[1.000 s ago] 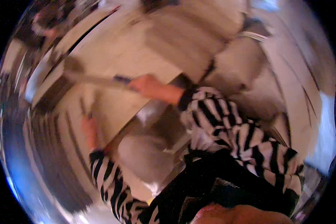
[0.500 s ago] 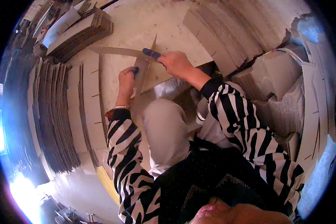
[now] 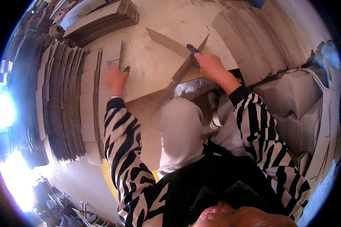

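My right hand (image 3: 214, 69) is closed on two crossed cardboard strips, held over the near edge of the board (image 3: 155, 68). One cardboard strip (image 3: 165, 41) points to the far left; the other cardboard strip (image 3: 182, 71) slants toward my knees. Dark covers sit on fingertips of both hands. My left hand (image 3: 116, 80) is over the slotted cardboard strips (image 3: 111, 53) lying at the left of the board. Motion smears its fingers, so whether they grip a strip cannot be made out.
A long row of stacked cardboard pieces (image 3: 64, 102) stands at the left. Another cardboard stack (image 3: 102, 24) lies at the far left, and a larger one (image 3: 250, 45) at the right. Bundled cardboard (image 3: 288, 92) sits beside my right arm. My knee (image 3: 182, 128) is below the board edge.
My left hand has left the crossed strips and moved left to the slotted strips. My right hand still holds the crossed strips, now farther right in view. The whole view has shifted.
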Demonstrator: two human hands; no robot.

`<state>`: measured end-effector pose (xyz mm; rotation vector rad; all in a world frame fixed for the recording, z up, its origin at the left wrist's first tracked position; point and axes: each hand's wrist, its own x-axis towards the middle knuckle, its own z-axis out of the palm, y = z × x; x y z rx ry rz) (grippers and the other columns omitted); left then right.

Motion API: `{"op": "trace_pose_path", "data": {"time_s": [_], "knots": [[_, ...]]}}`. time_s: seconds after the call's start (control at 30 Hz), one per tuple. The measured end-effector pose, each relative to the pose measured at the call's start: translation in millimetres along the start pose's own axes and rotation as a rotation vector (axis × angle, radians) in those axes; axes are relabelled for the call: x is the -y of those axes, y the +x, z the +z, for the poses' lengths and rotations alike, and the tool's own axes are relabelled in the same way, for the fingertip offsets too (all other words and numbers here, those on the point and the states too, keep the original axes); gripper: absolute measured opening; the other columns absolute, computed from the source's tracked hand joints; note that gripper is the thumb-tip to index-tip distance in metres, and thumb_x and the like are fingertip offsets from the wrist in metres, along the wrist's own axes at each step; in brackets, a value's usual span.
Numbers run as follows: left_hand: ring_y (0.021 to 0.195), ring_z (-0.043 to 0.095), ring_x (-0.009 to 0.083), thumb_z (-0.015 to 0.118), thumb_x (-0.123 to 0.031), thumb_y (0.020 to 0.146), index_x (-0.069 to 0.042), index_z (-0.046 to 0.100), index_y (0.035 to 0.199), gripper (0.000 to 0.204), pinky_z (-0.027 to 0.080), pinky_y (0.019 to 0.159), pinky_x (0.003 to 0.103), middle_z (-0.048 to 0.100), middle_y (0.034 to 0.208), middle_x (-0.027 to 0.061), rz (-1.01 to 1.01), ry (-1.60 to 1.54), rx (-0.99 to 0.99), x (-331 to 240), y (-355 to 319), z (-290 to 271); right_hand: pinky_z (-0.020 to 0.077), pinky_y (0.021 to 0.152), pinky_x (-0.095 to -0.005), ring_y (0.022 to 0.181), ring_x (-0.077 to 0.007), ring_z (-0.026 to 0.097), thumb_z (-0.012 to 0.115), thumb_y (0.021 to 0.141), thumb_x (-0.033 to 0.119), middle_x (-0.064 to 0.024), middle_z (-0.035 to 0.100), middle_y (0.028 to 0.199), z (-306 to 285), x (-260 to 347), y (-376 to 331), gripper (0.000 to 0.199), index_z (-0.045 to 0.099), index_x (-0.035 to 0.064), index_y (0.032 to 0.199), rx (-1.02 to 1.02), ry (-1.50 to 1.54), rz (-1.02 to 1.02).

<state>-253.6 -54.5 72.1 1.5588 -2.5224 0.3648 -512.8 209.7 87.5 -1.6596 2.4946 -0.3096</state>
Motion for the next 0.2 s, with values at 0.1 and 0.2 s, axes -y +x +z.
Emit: {"op": "trace_pose_path", "data": {"time_s": [0.1, 0.2], "knots": [[0.118, 0.049, 0.0318, 0.069, -0.034, 0.076, -0.008, 0.059, 0.115, 0.048, 0.042, 0.093, 0.052, 0.053, 0.126, 0.0152, 0.001, 0.137, 0.065, 20, 4, 21, 0.0502, 0.07, -0.0503, 0.086, -0.0374, 0.065, 0.057, 0.081, 0.008, -0.0164, 0.067, 0.092, -6, -4, 0, 0.03, 0.054, 0.0081, 0.11, -0.016, 0.02, 0.005], [0.121, 0.048, 0.0266, 0.073, -0.037, 0.073, -0.01, 0.059, 0.115, 0.051, 0.04, 0.096, 0.056, 0.054, 0.127, 0.0126, 0.099, 0.056, 0.041, 33, 16, 63, 0.0501, 0.072, -0.0504, 0.088, -0.0374, 0.065, 0.059, 0.081, 0.01, -0.0164, 0.066, 0.094, -13, -21, -9, 0.029, 0.054, 0.008, 0.109, -0.018, 0.026, 0.028]]}}
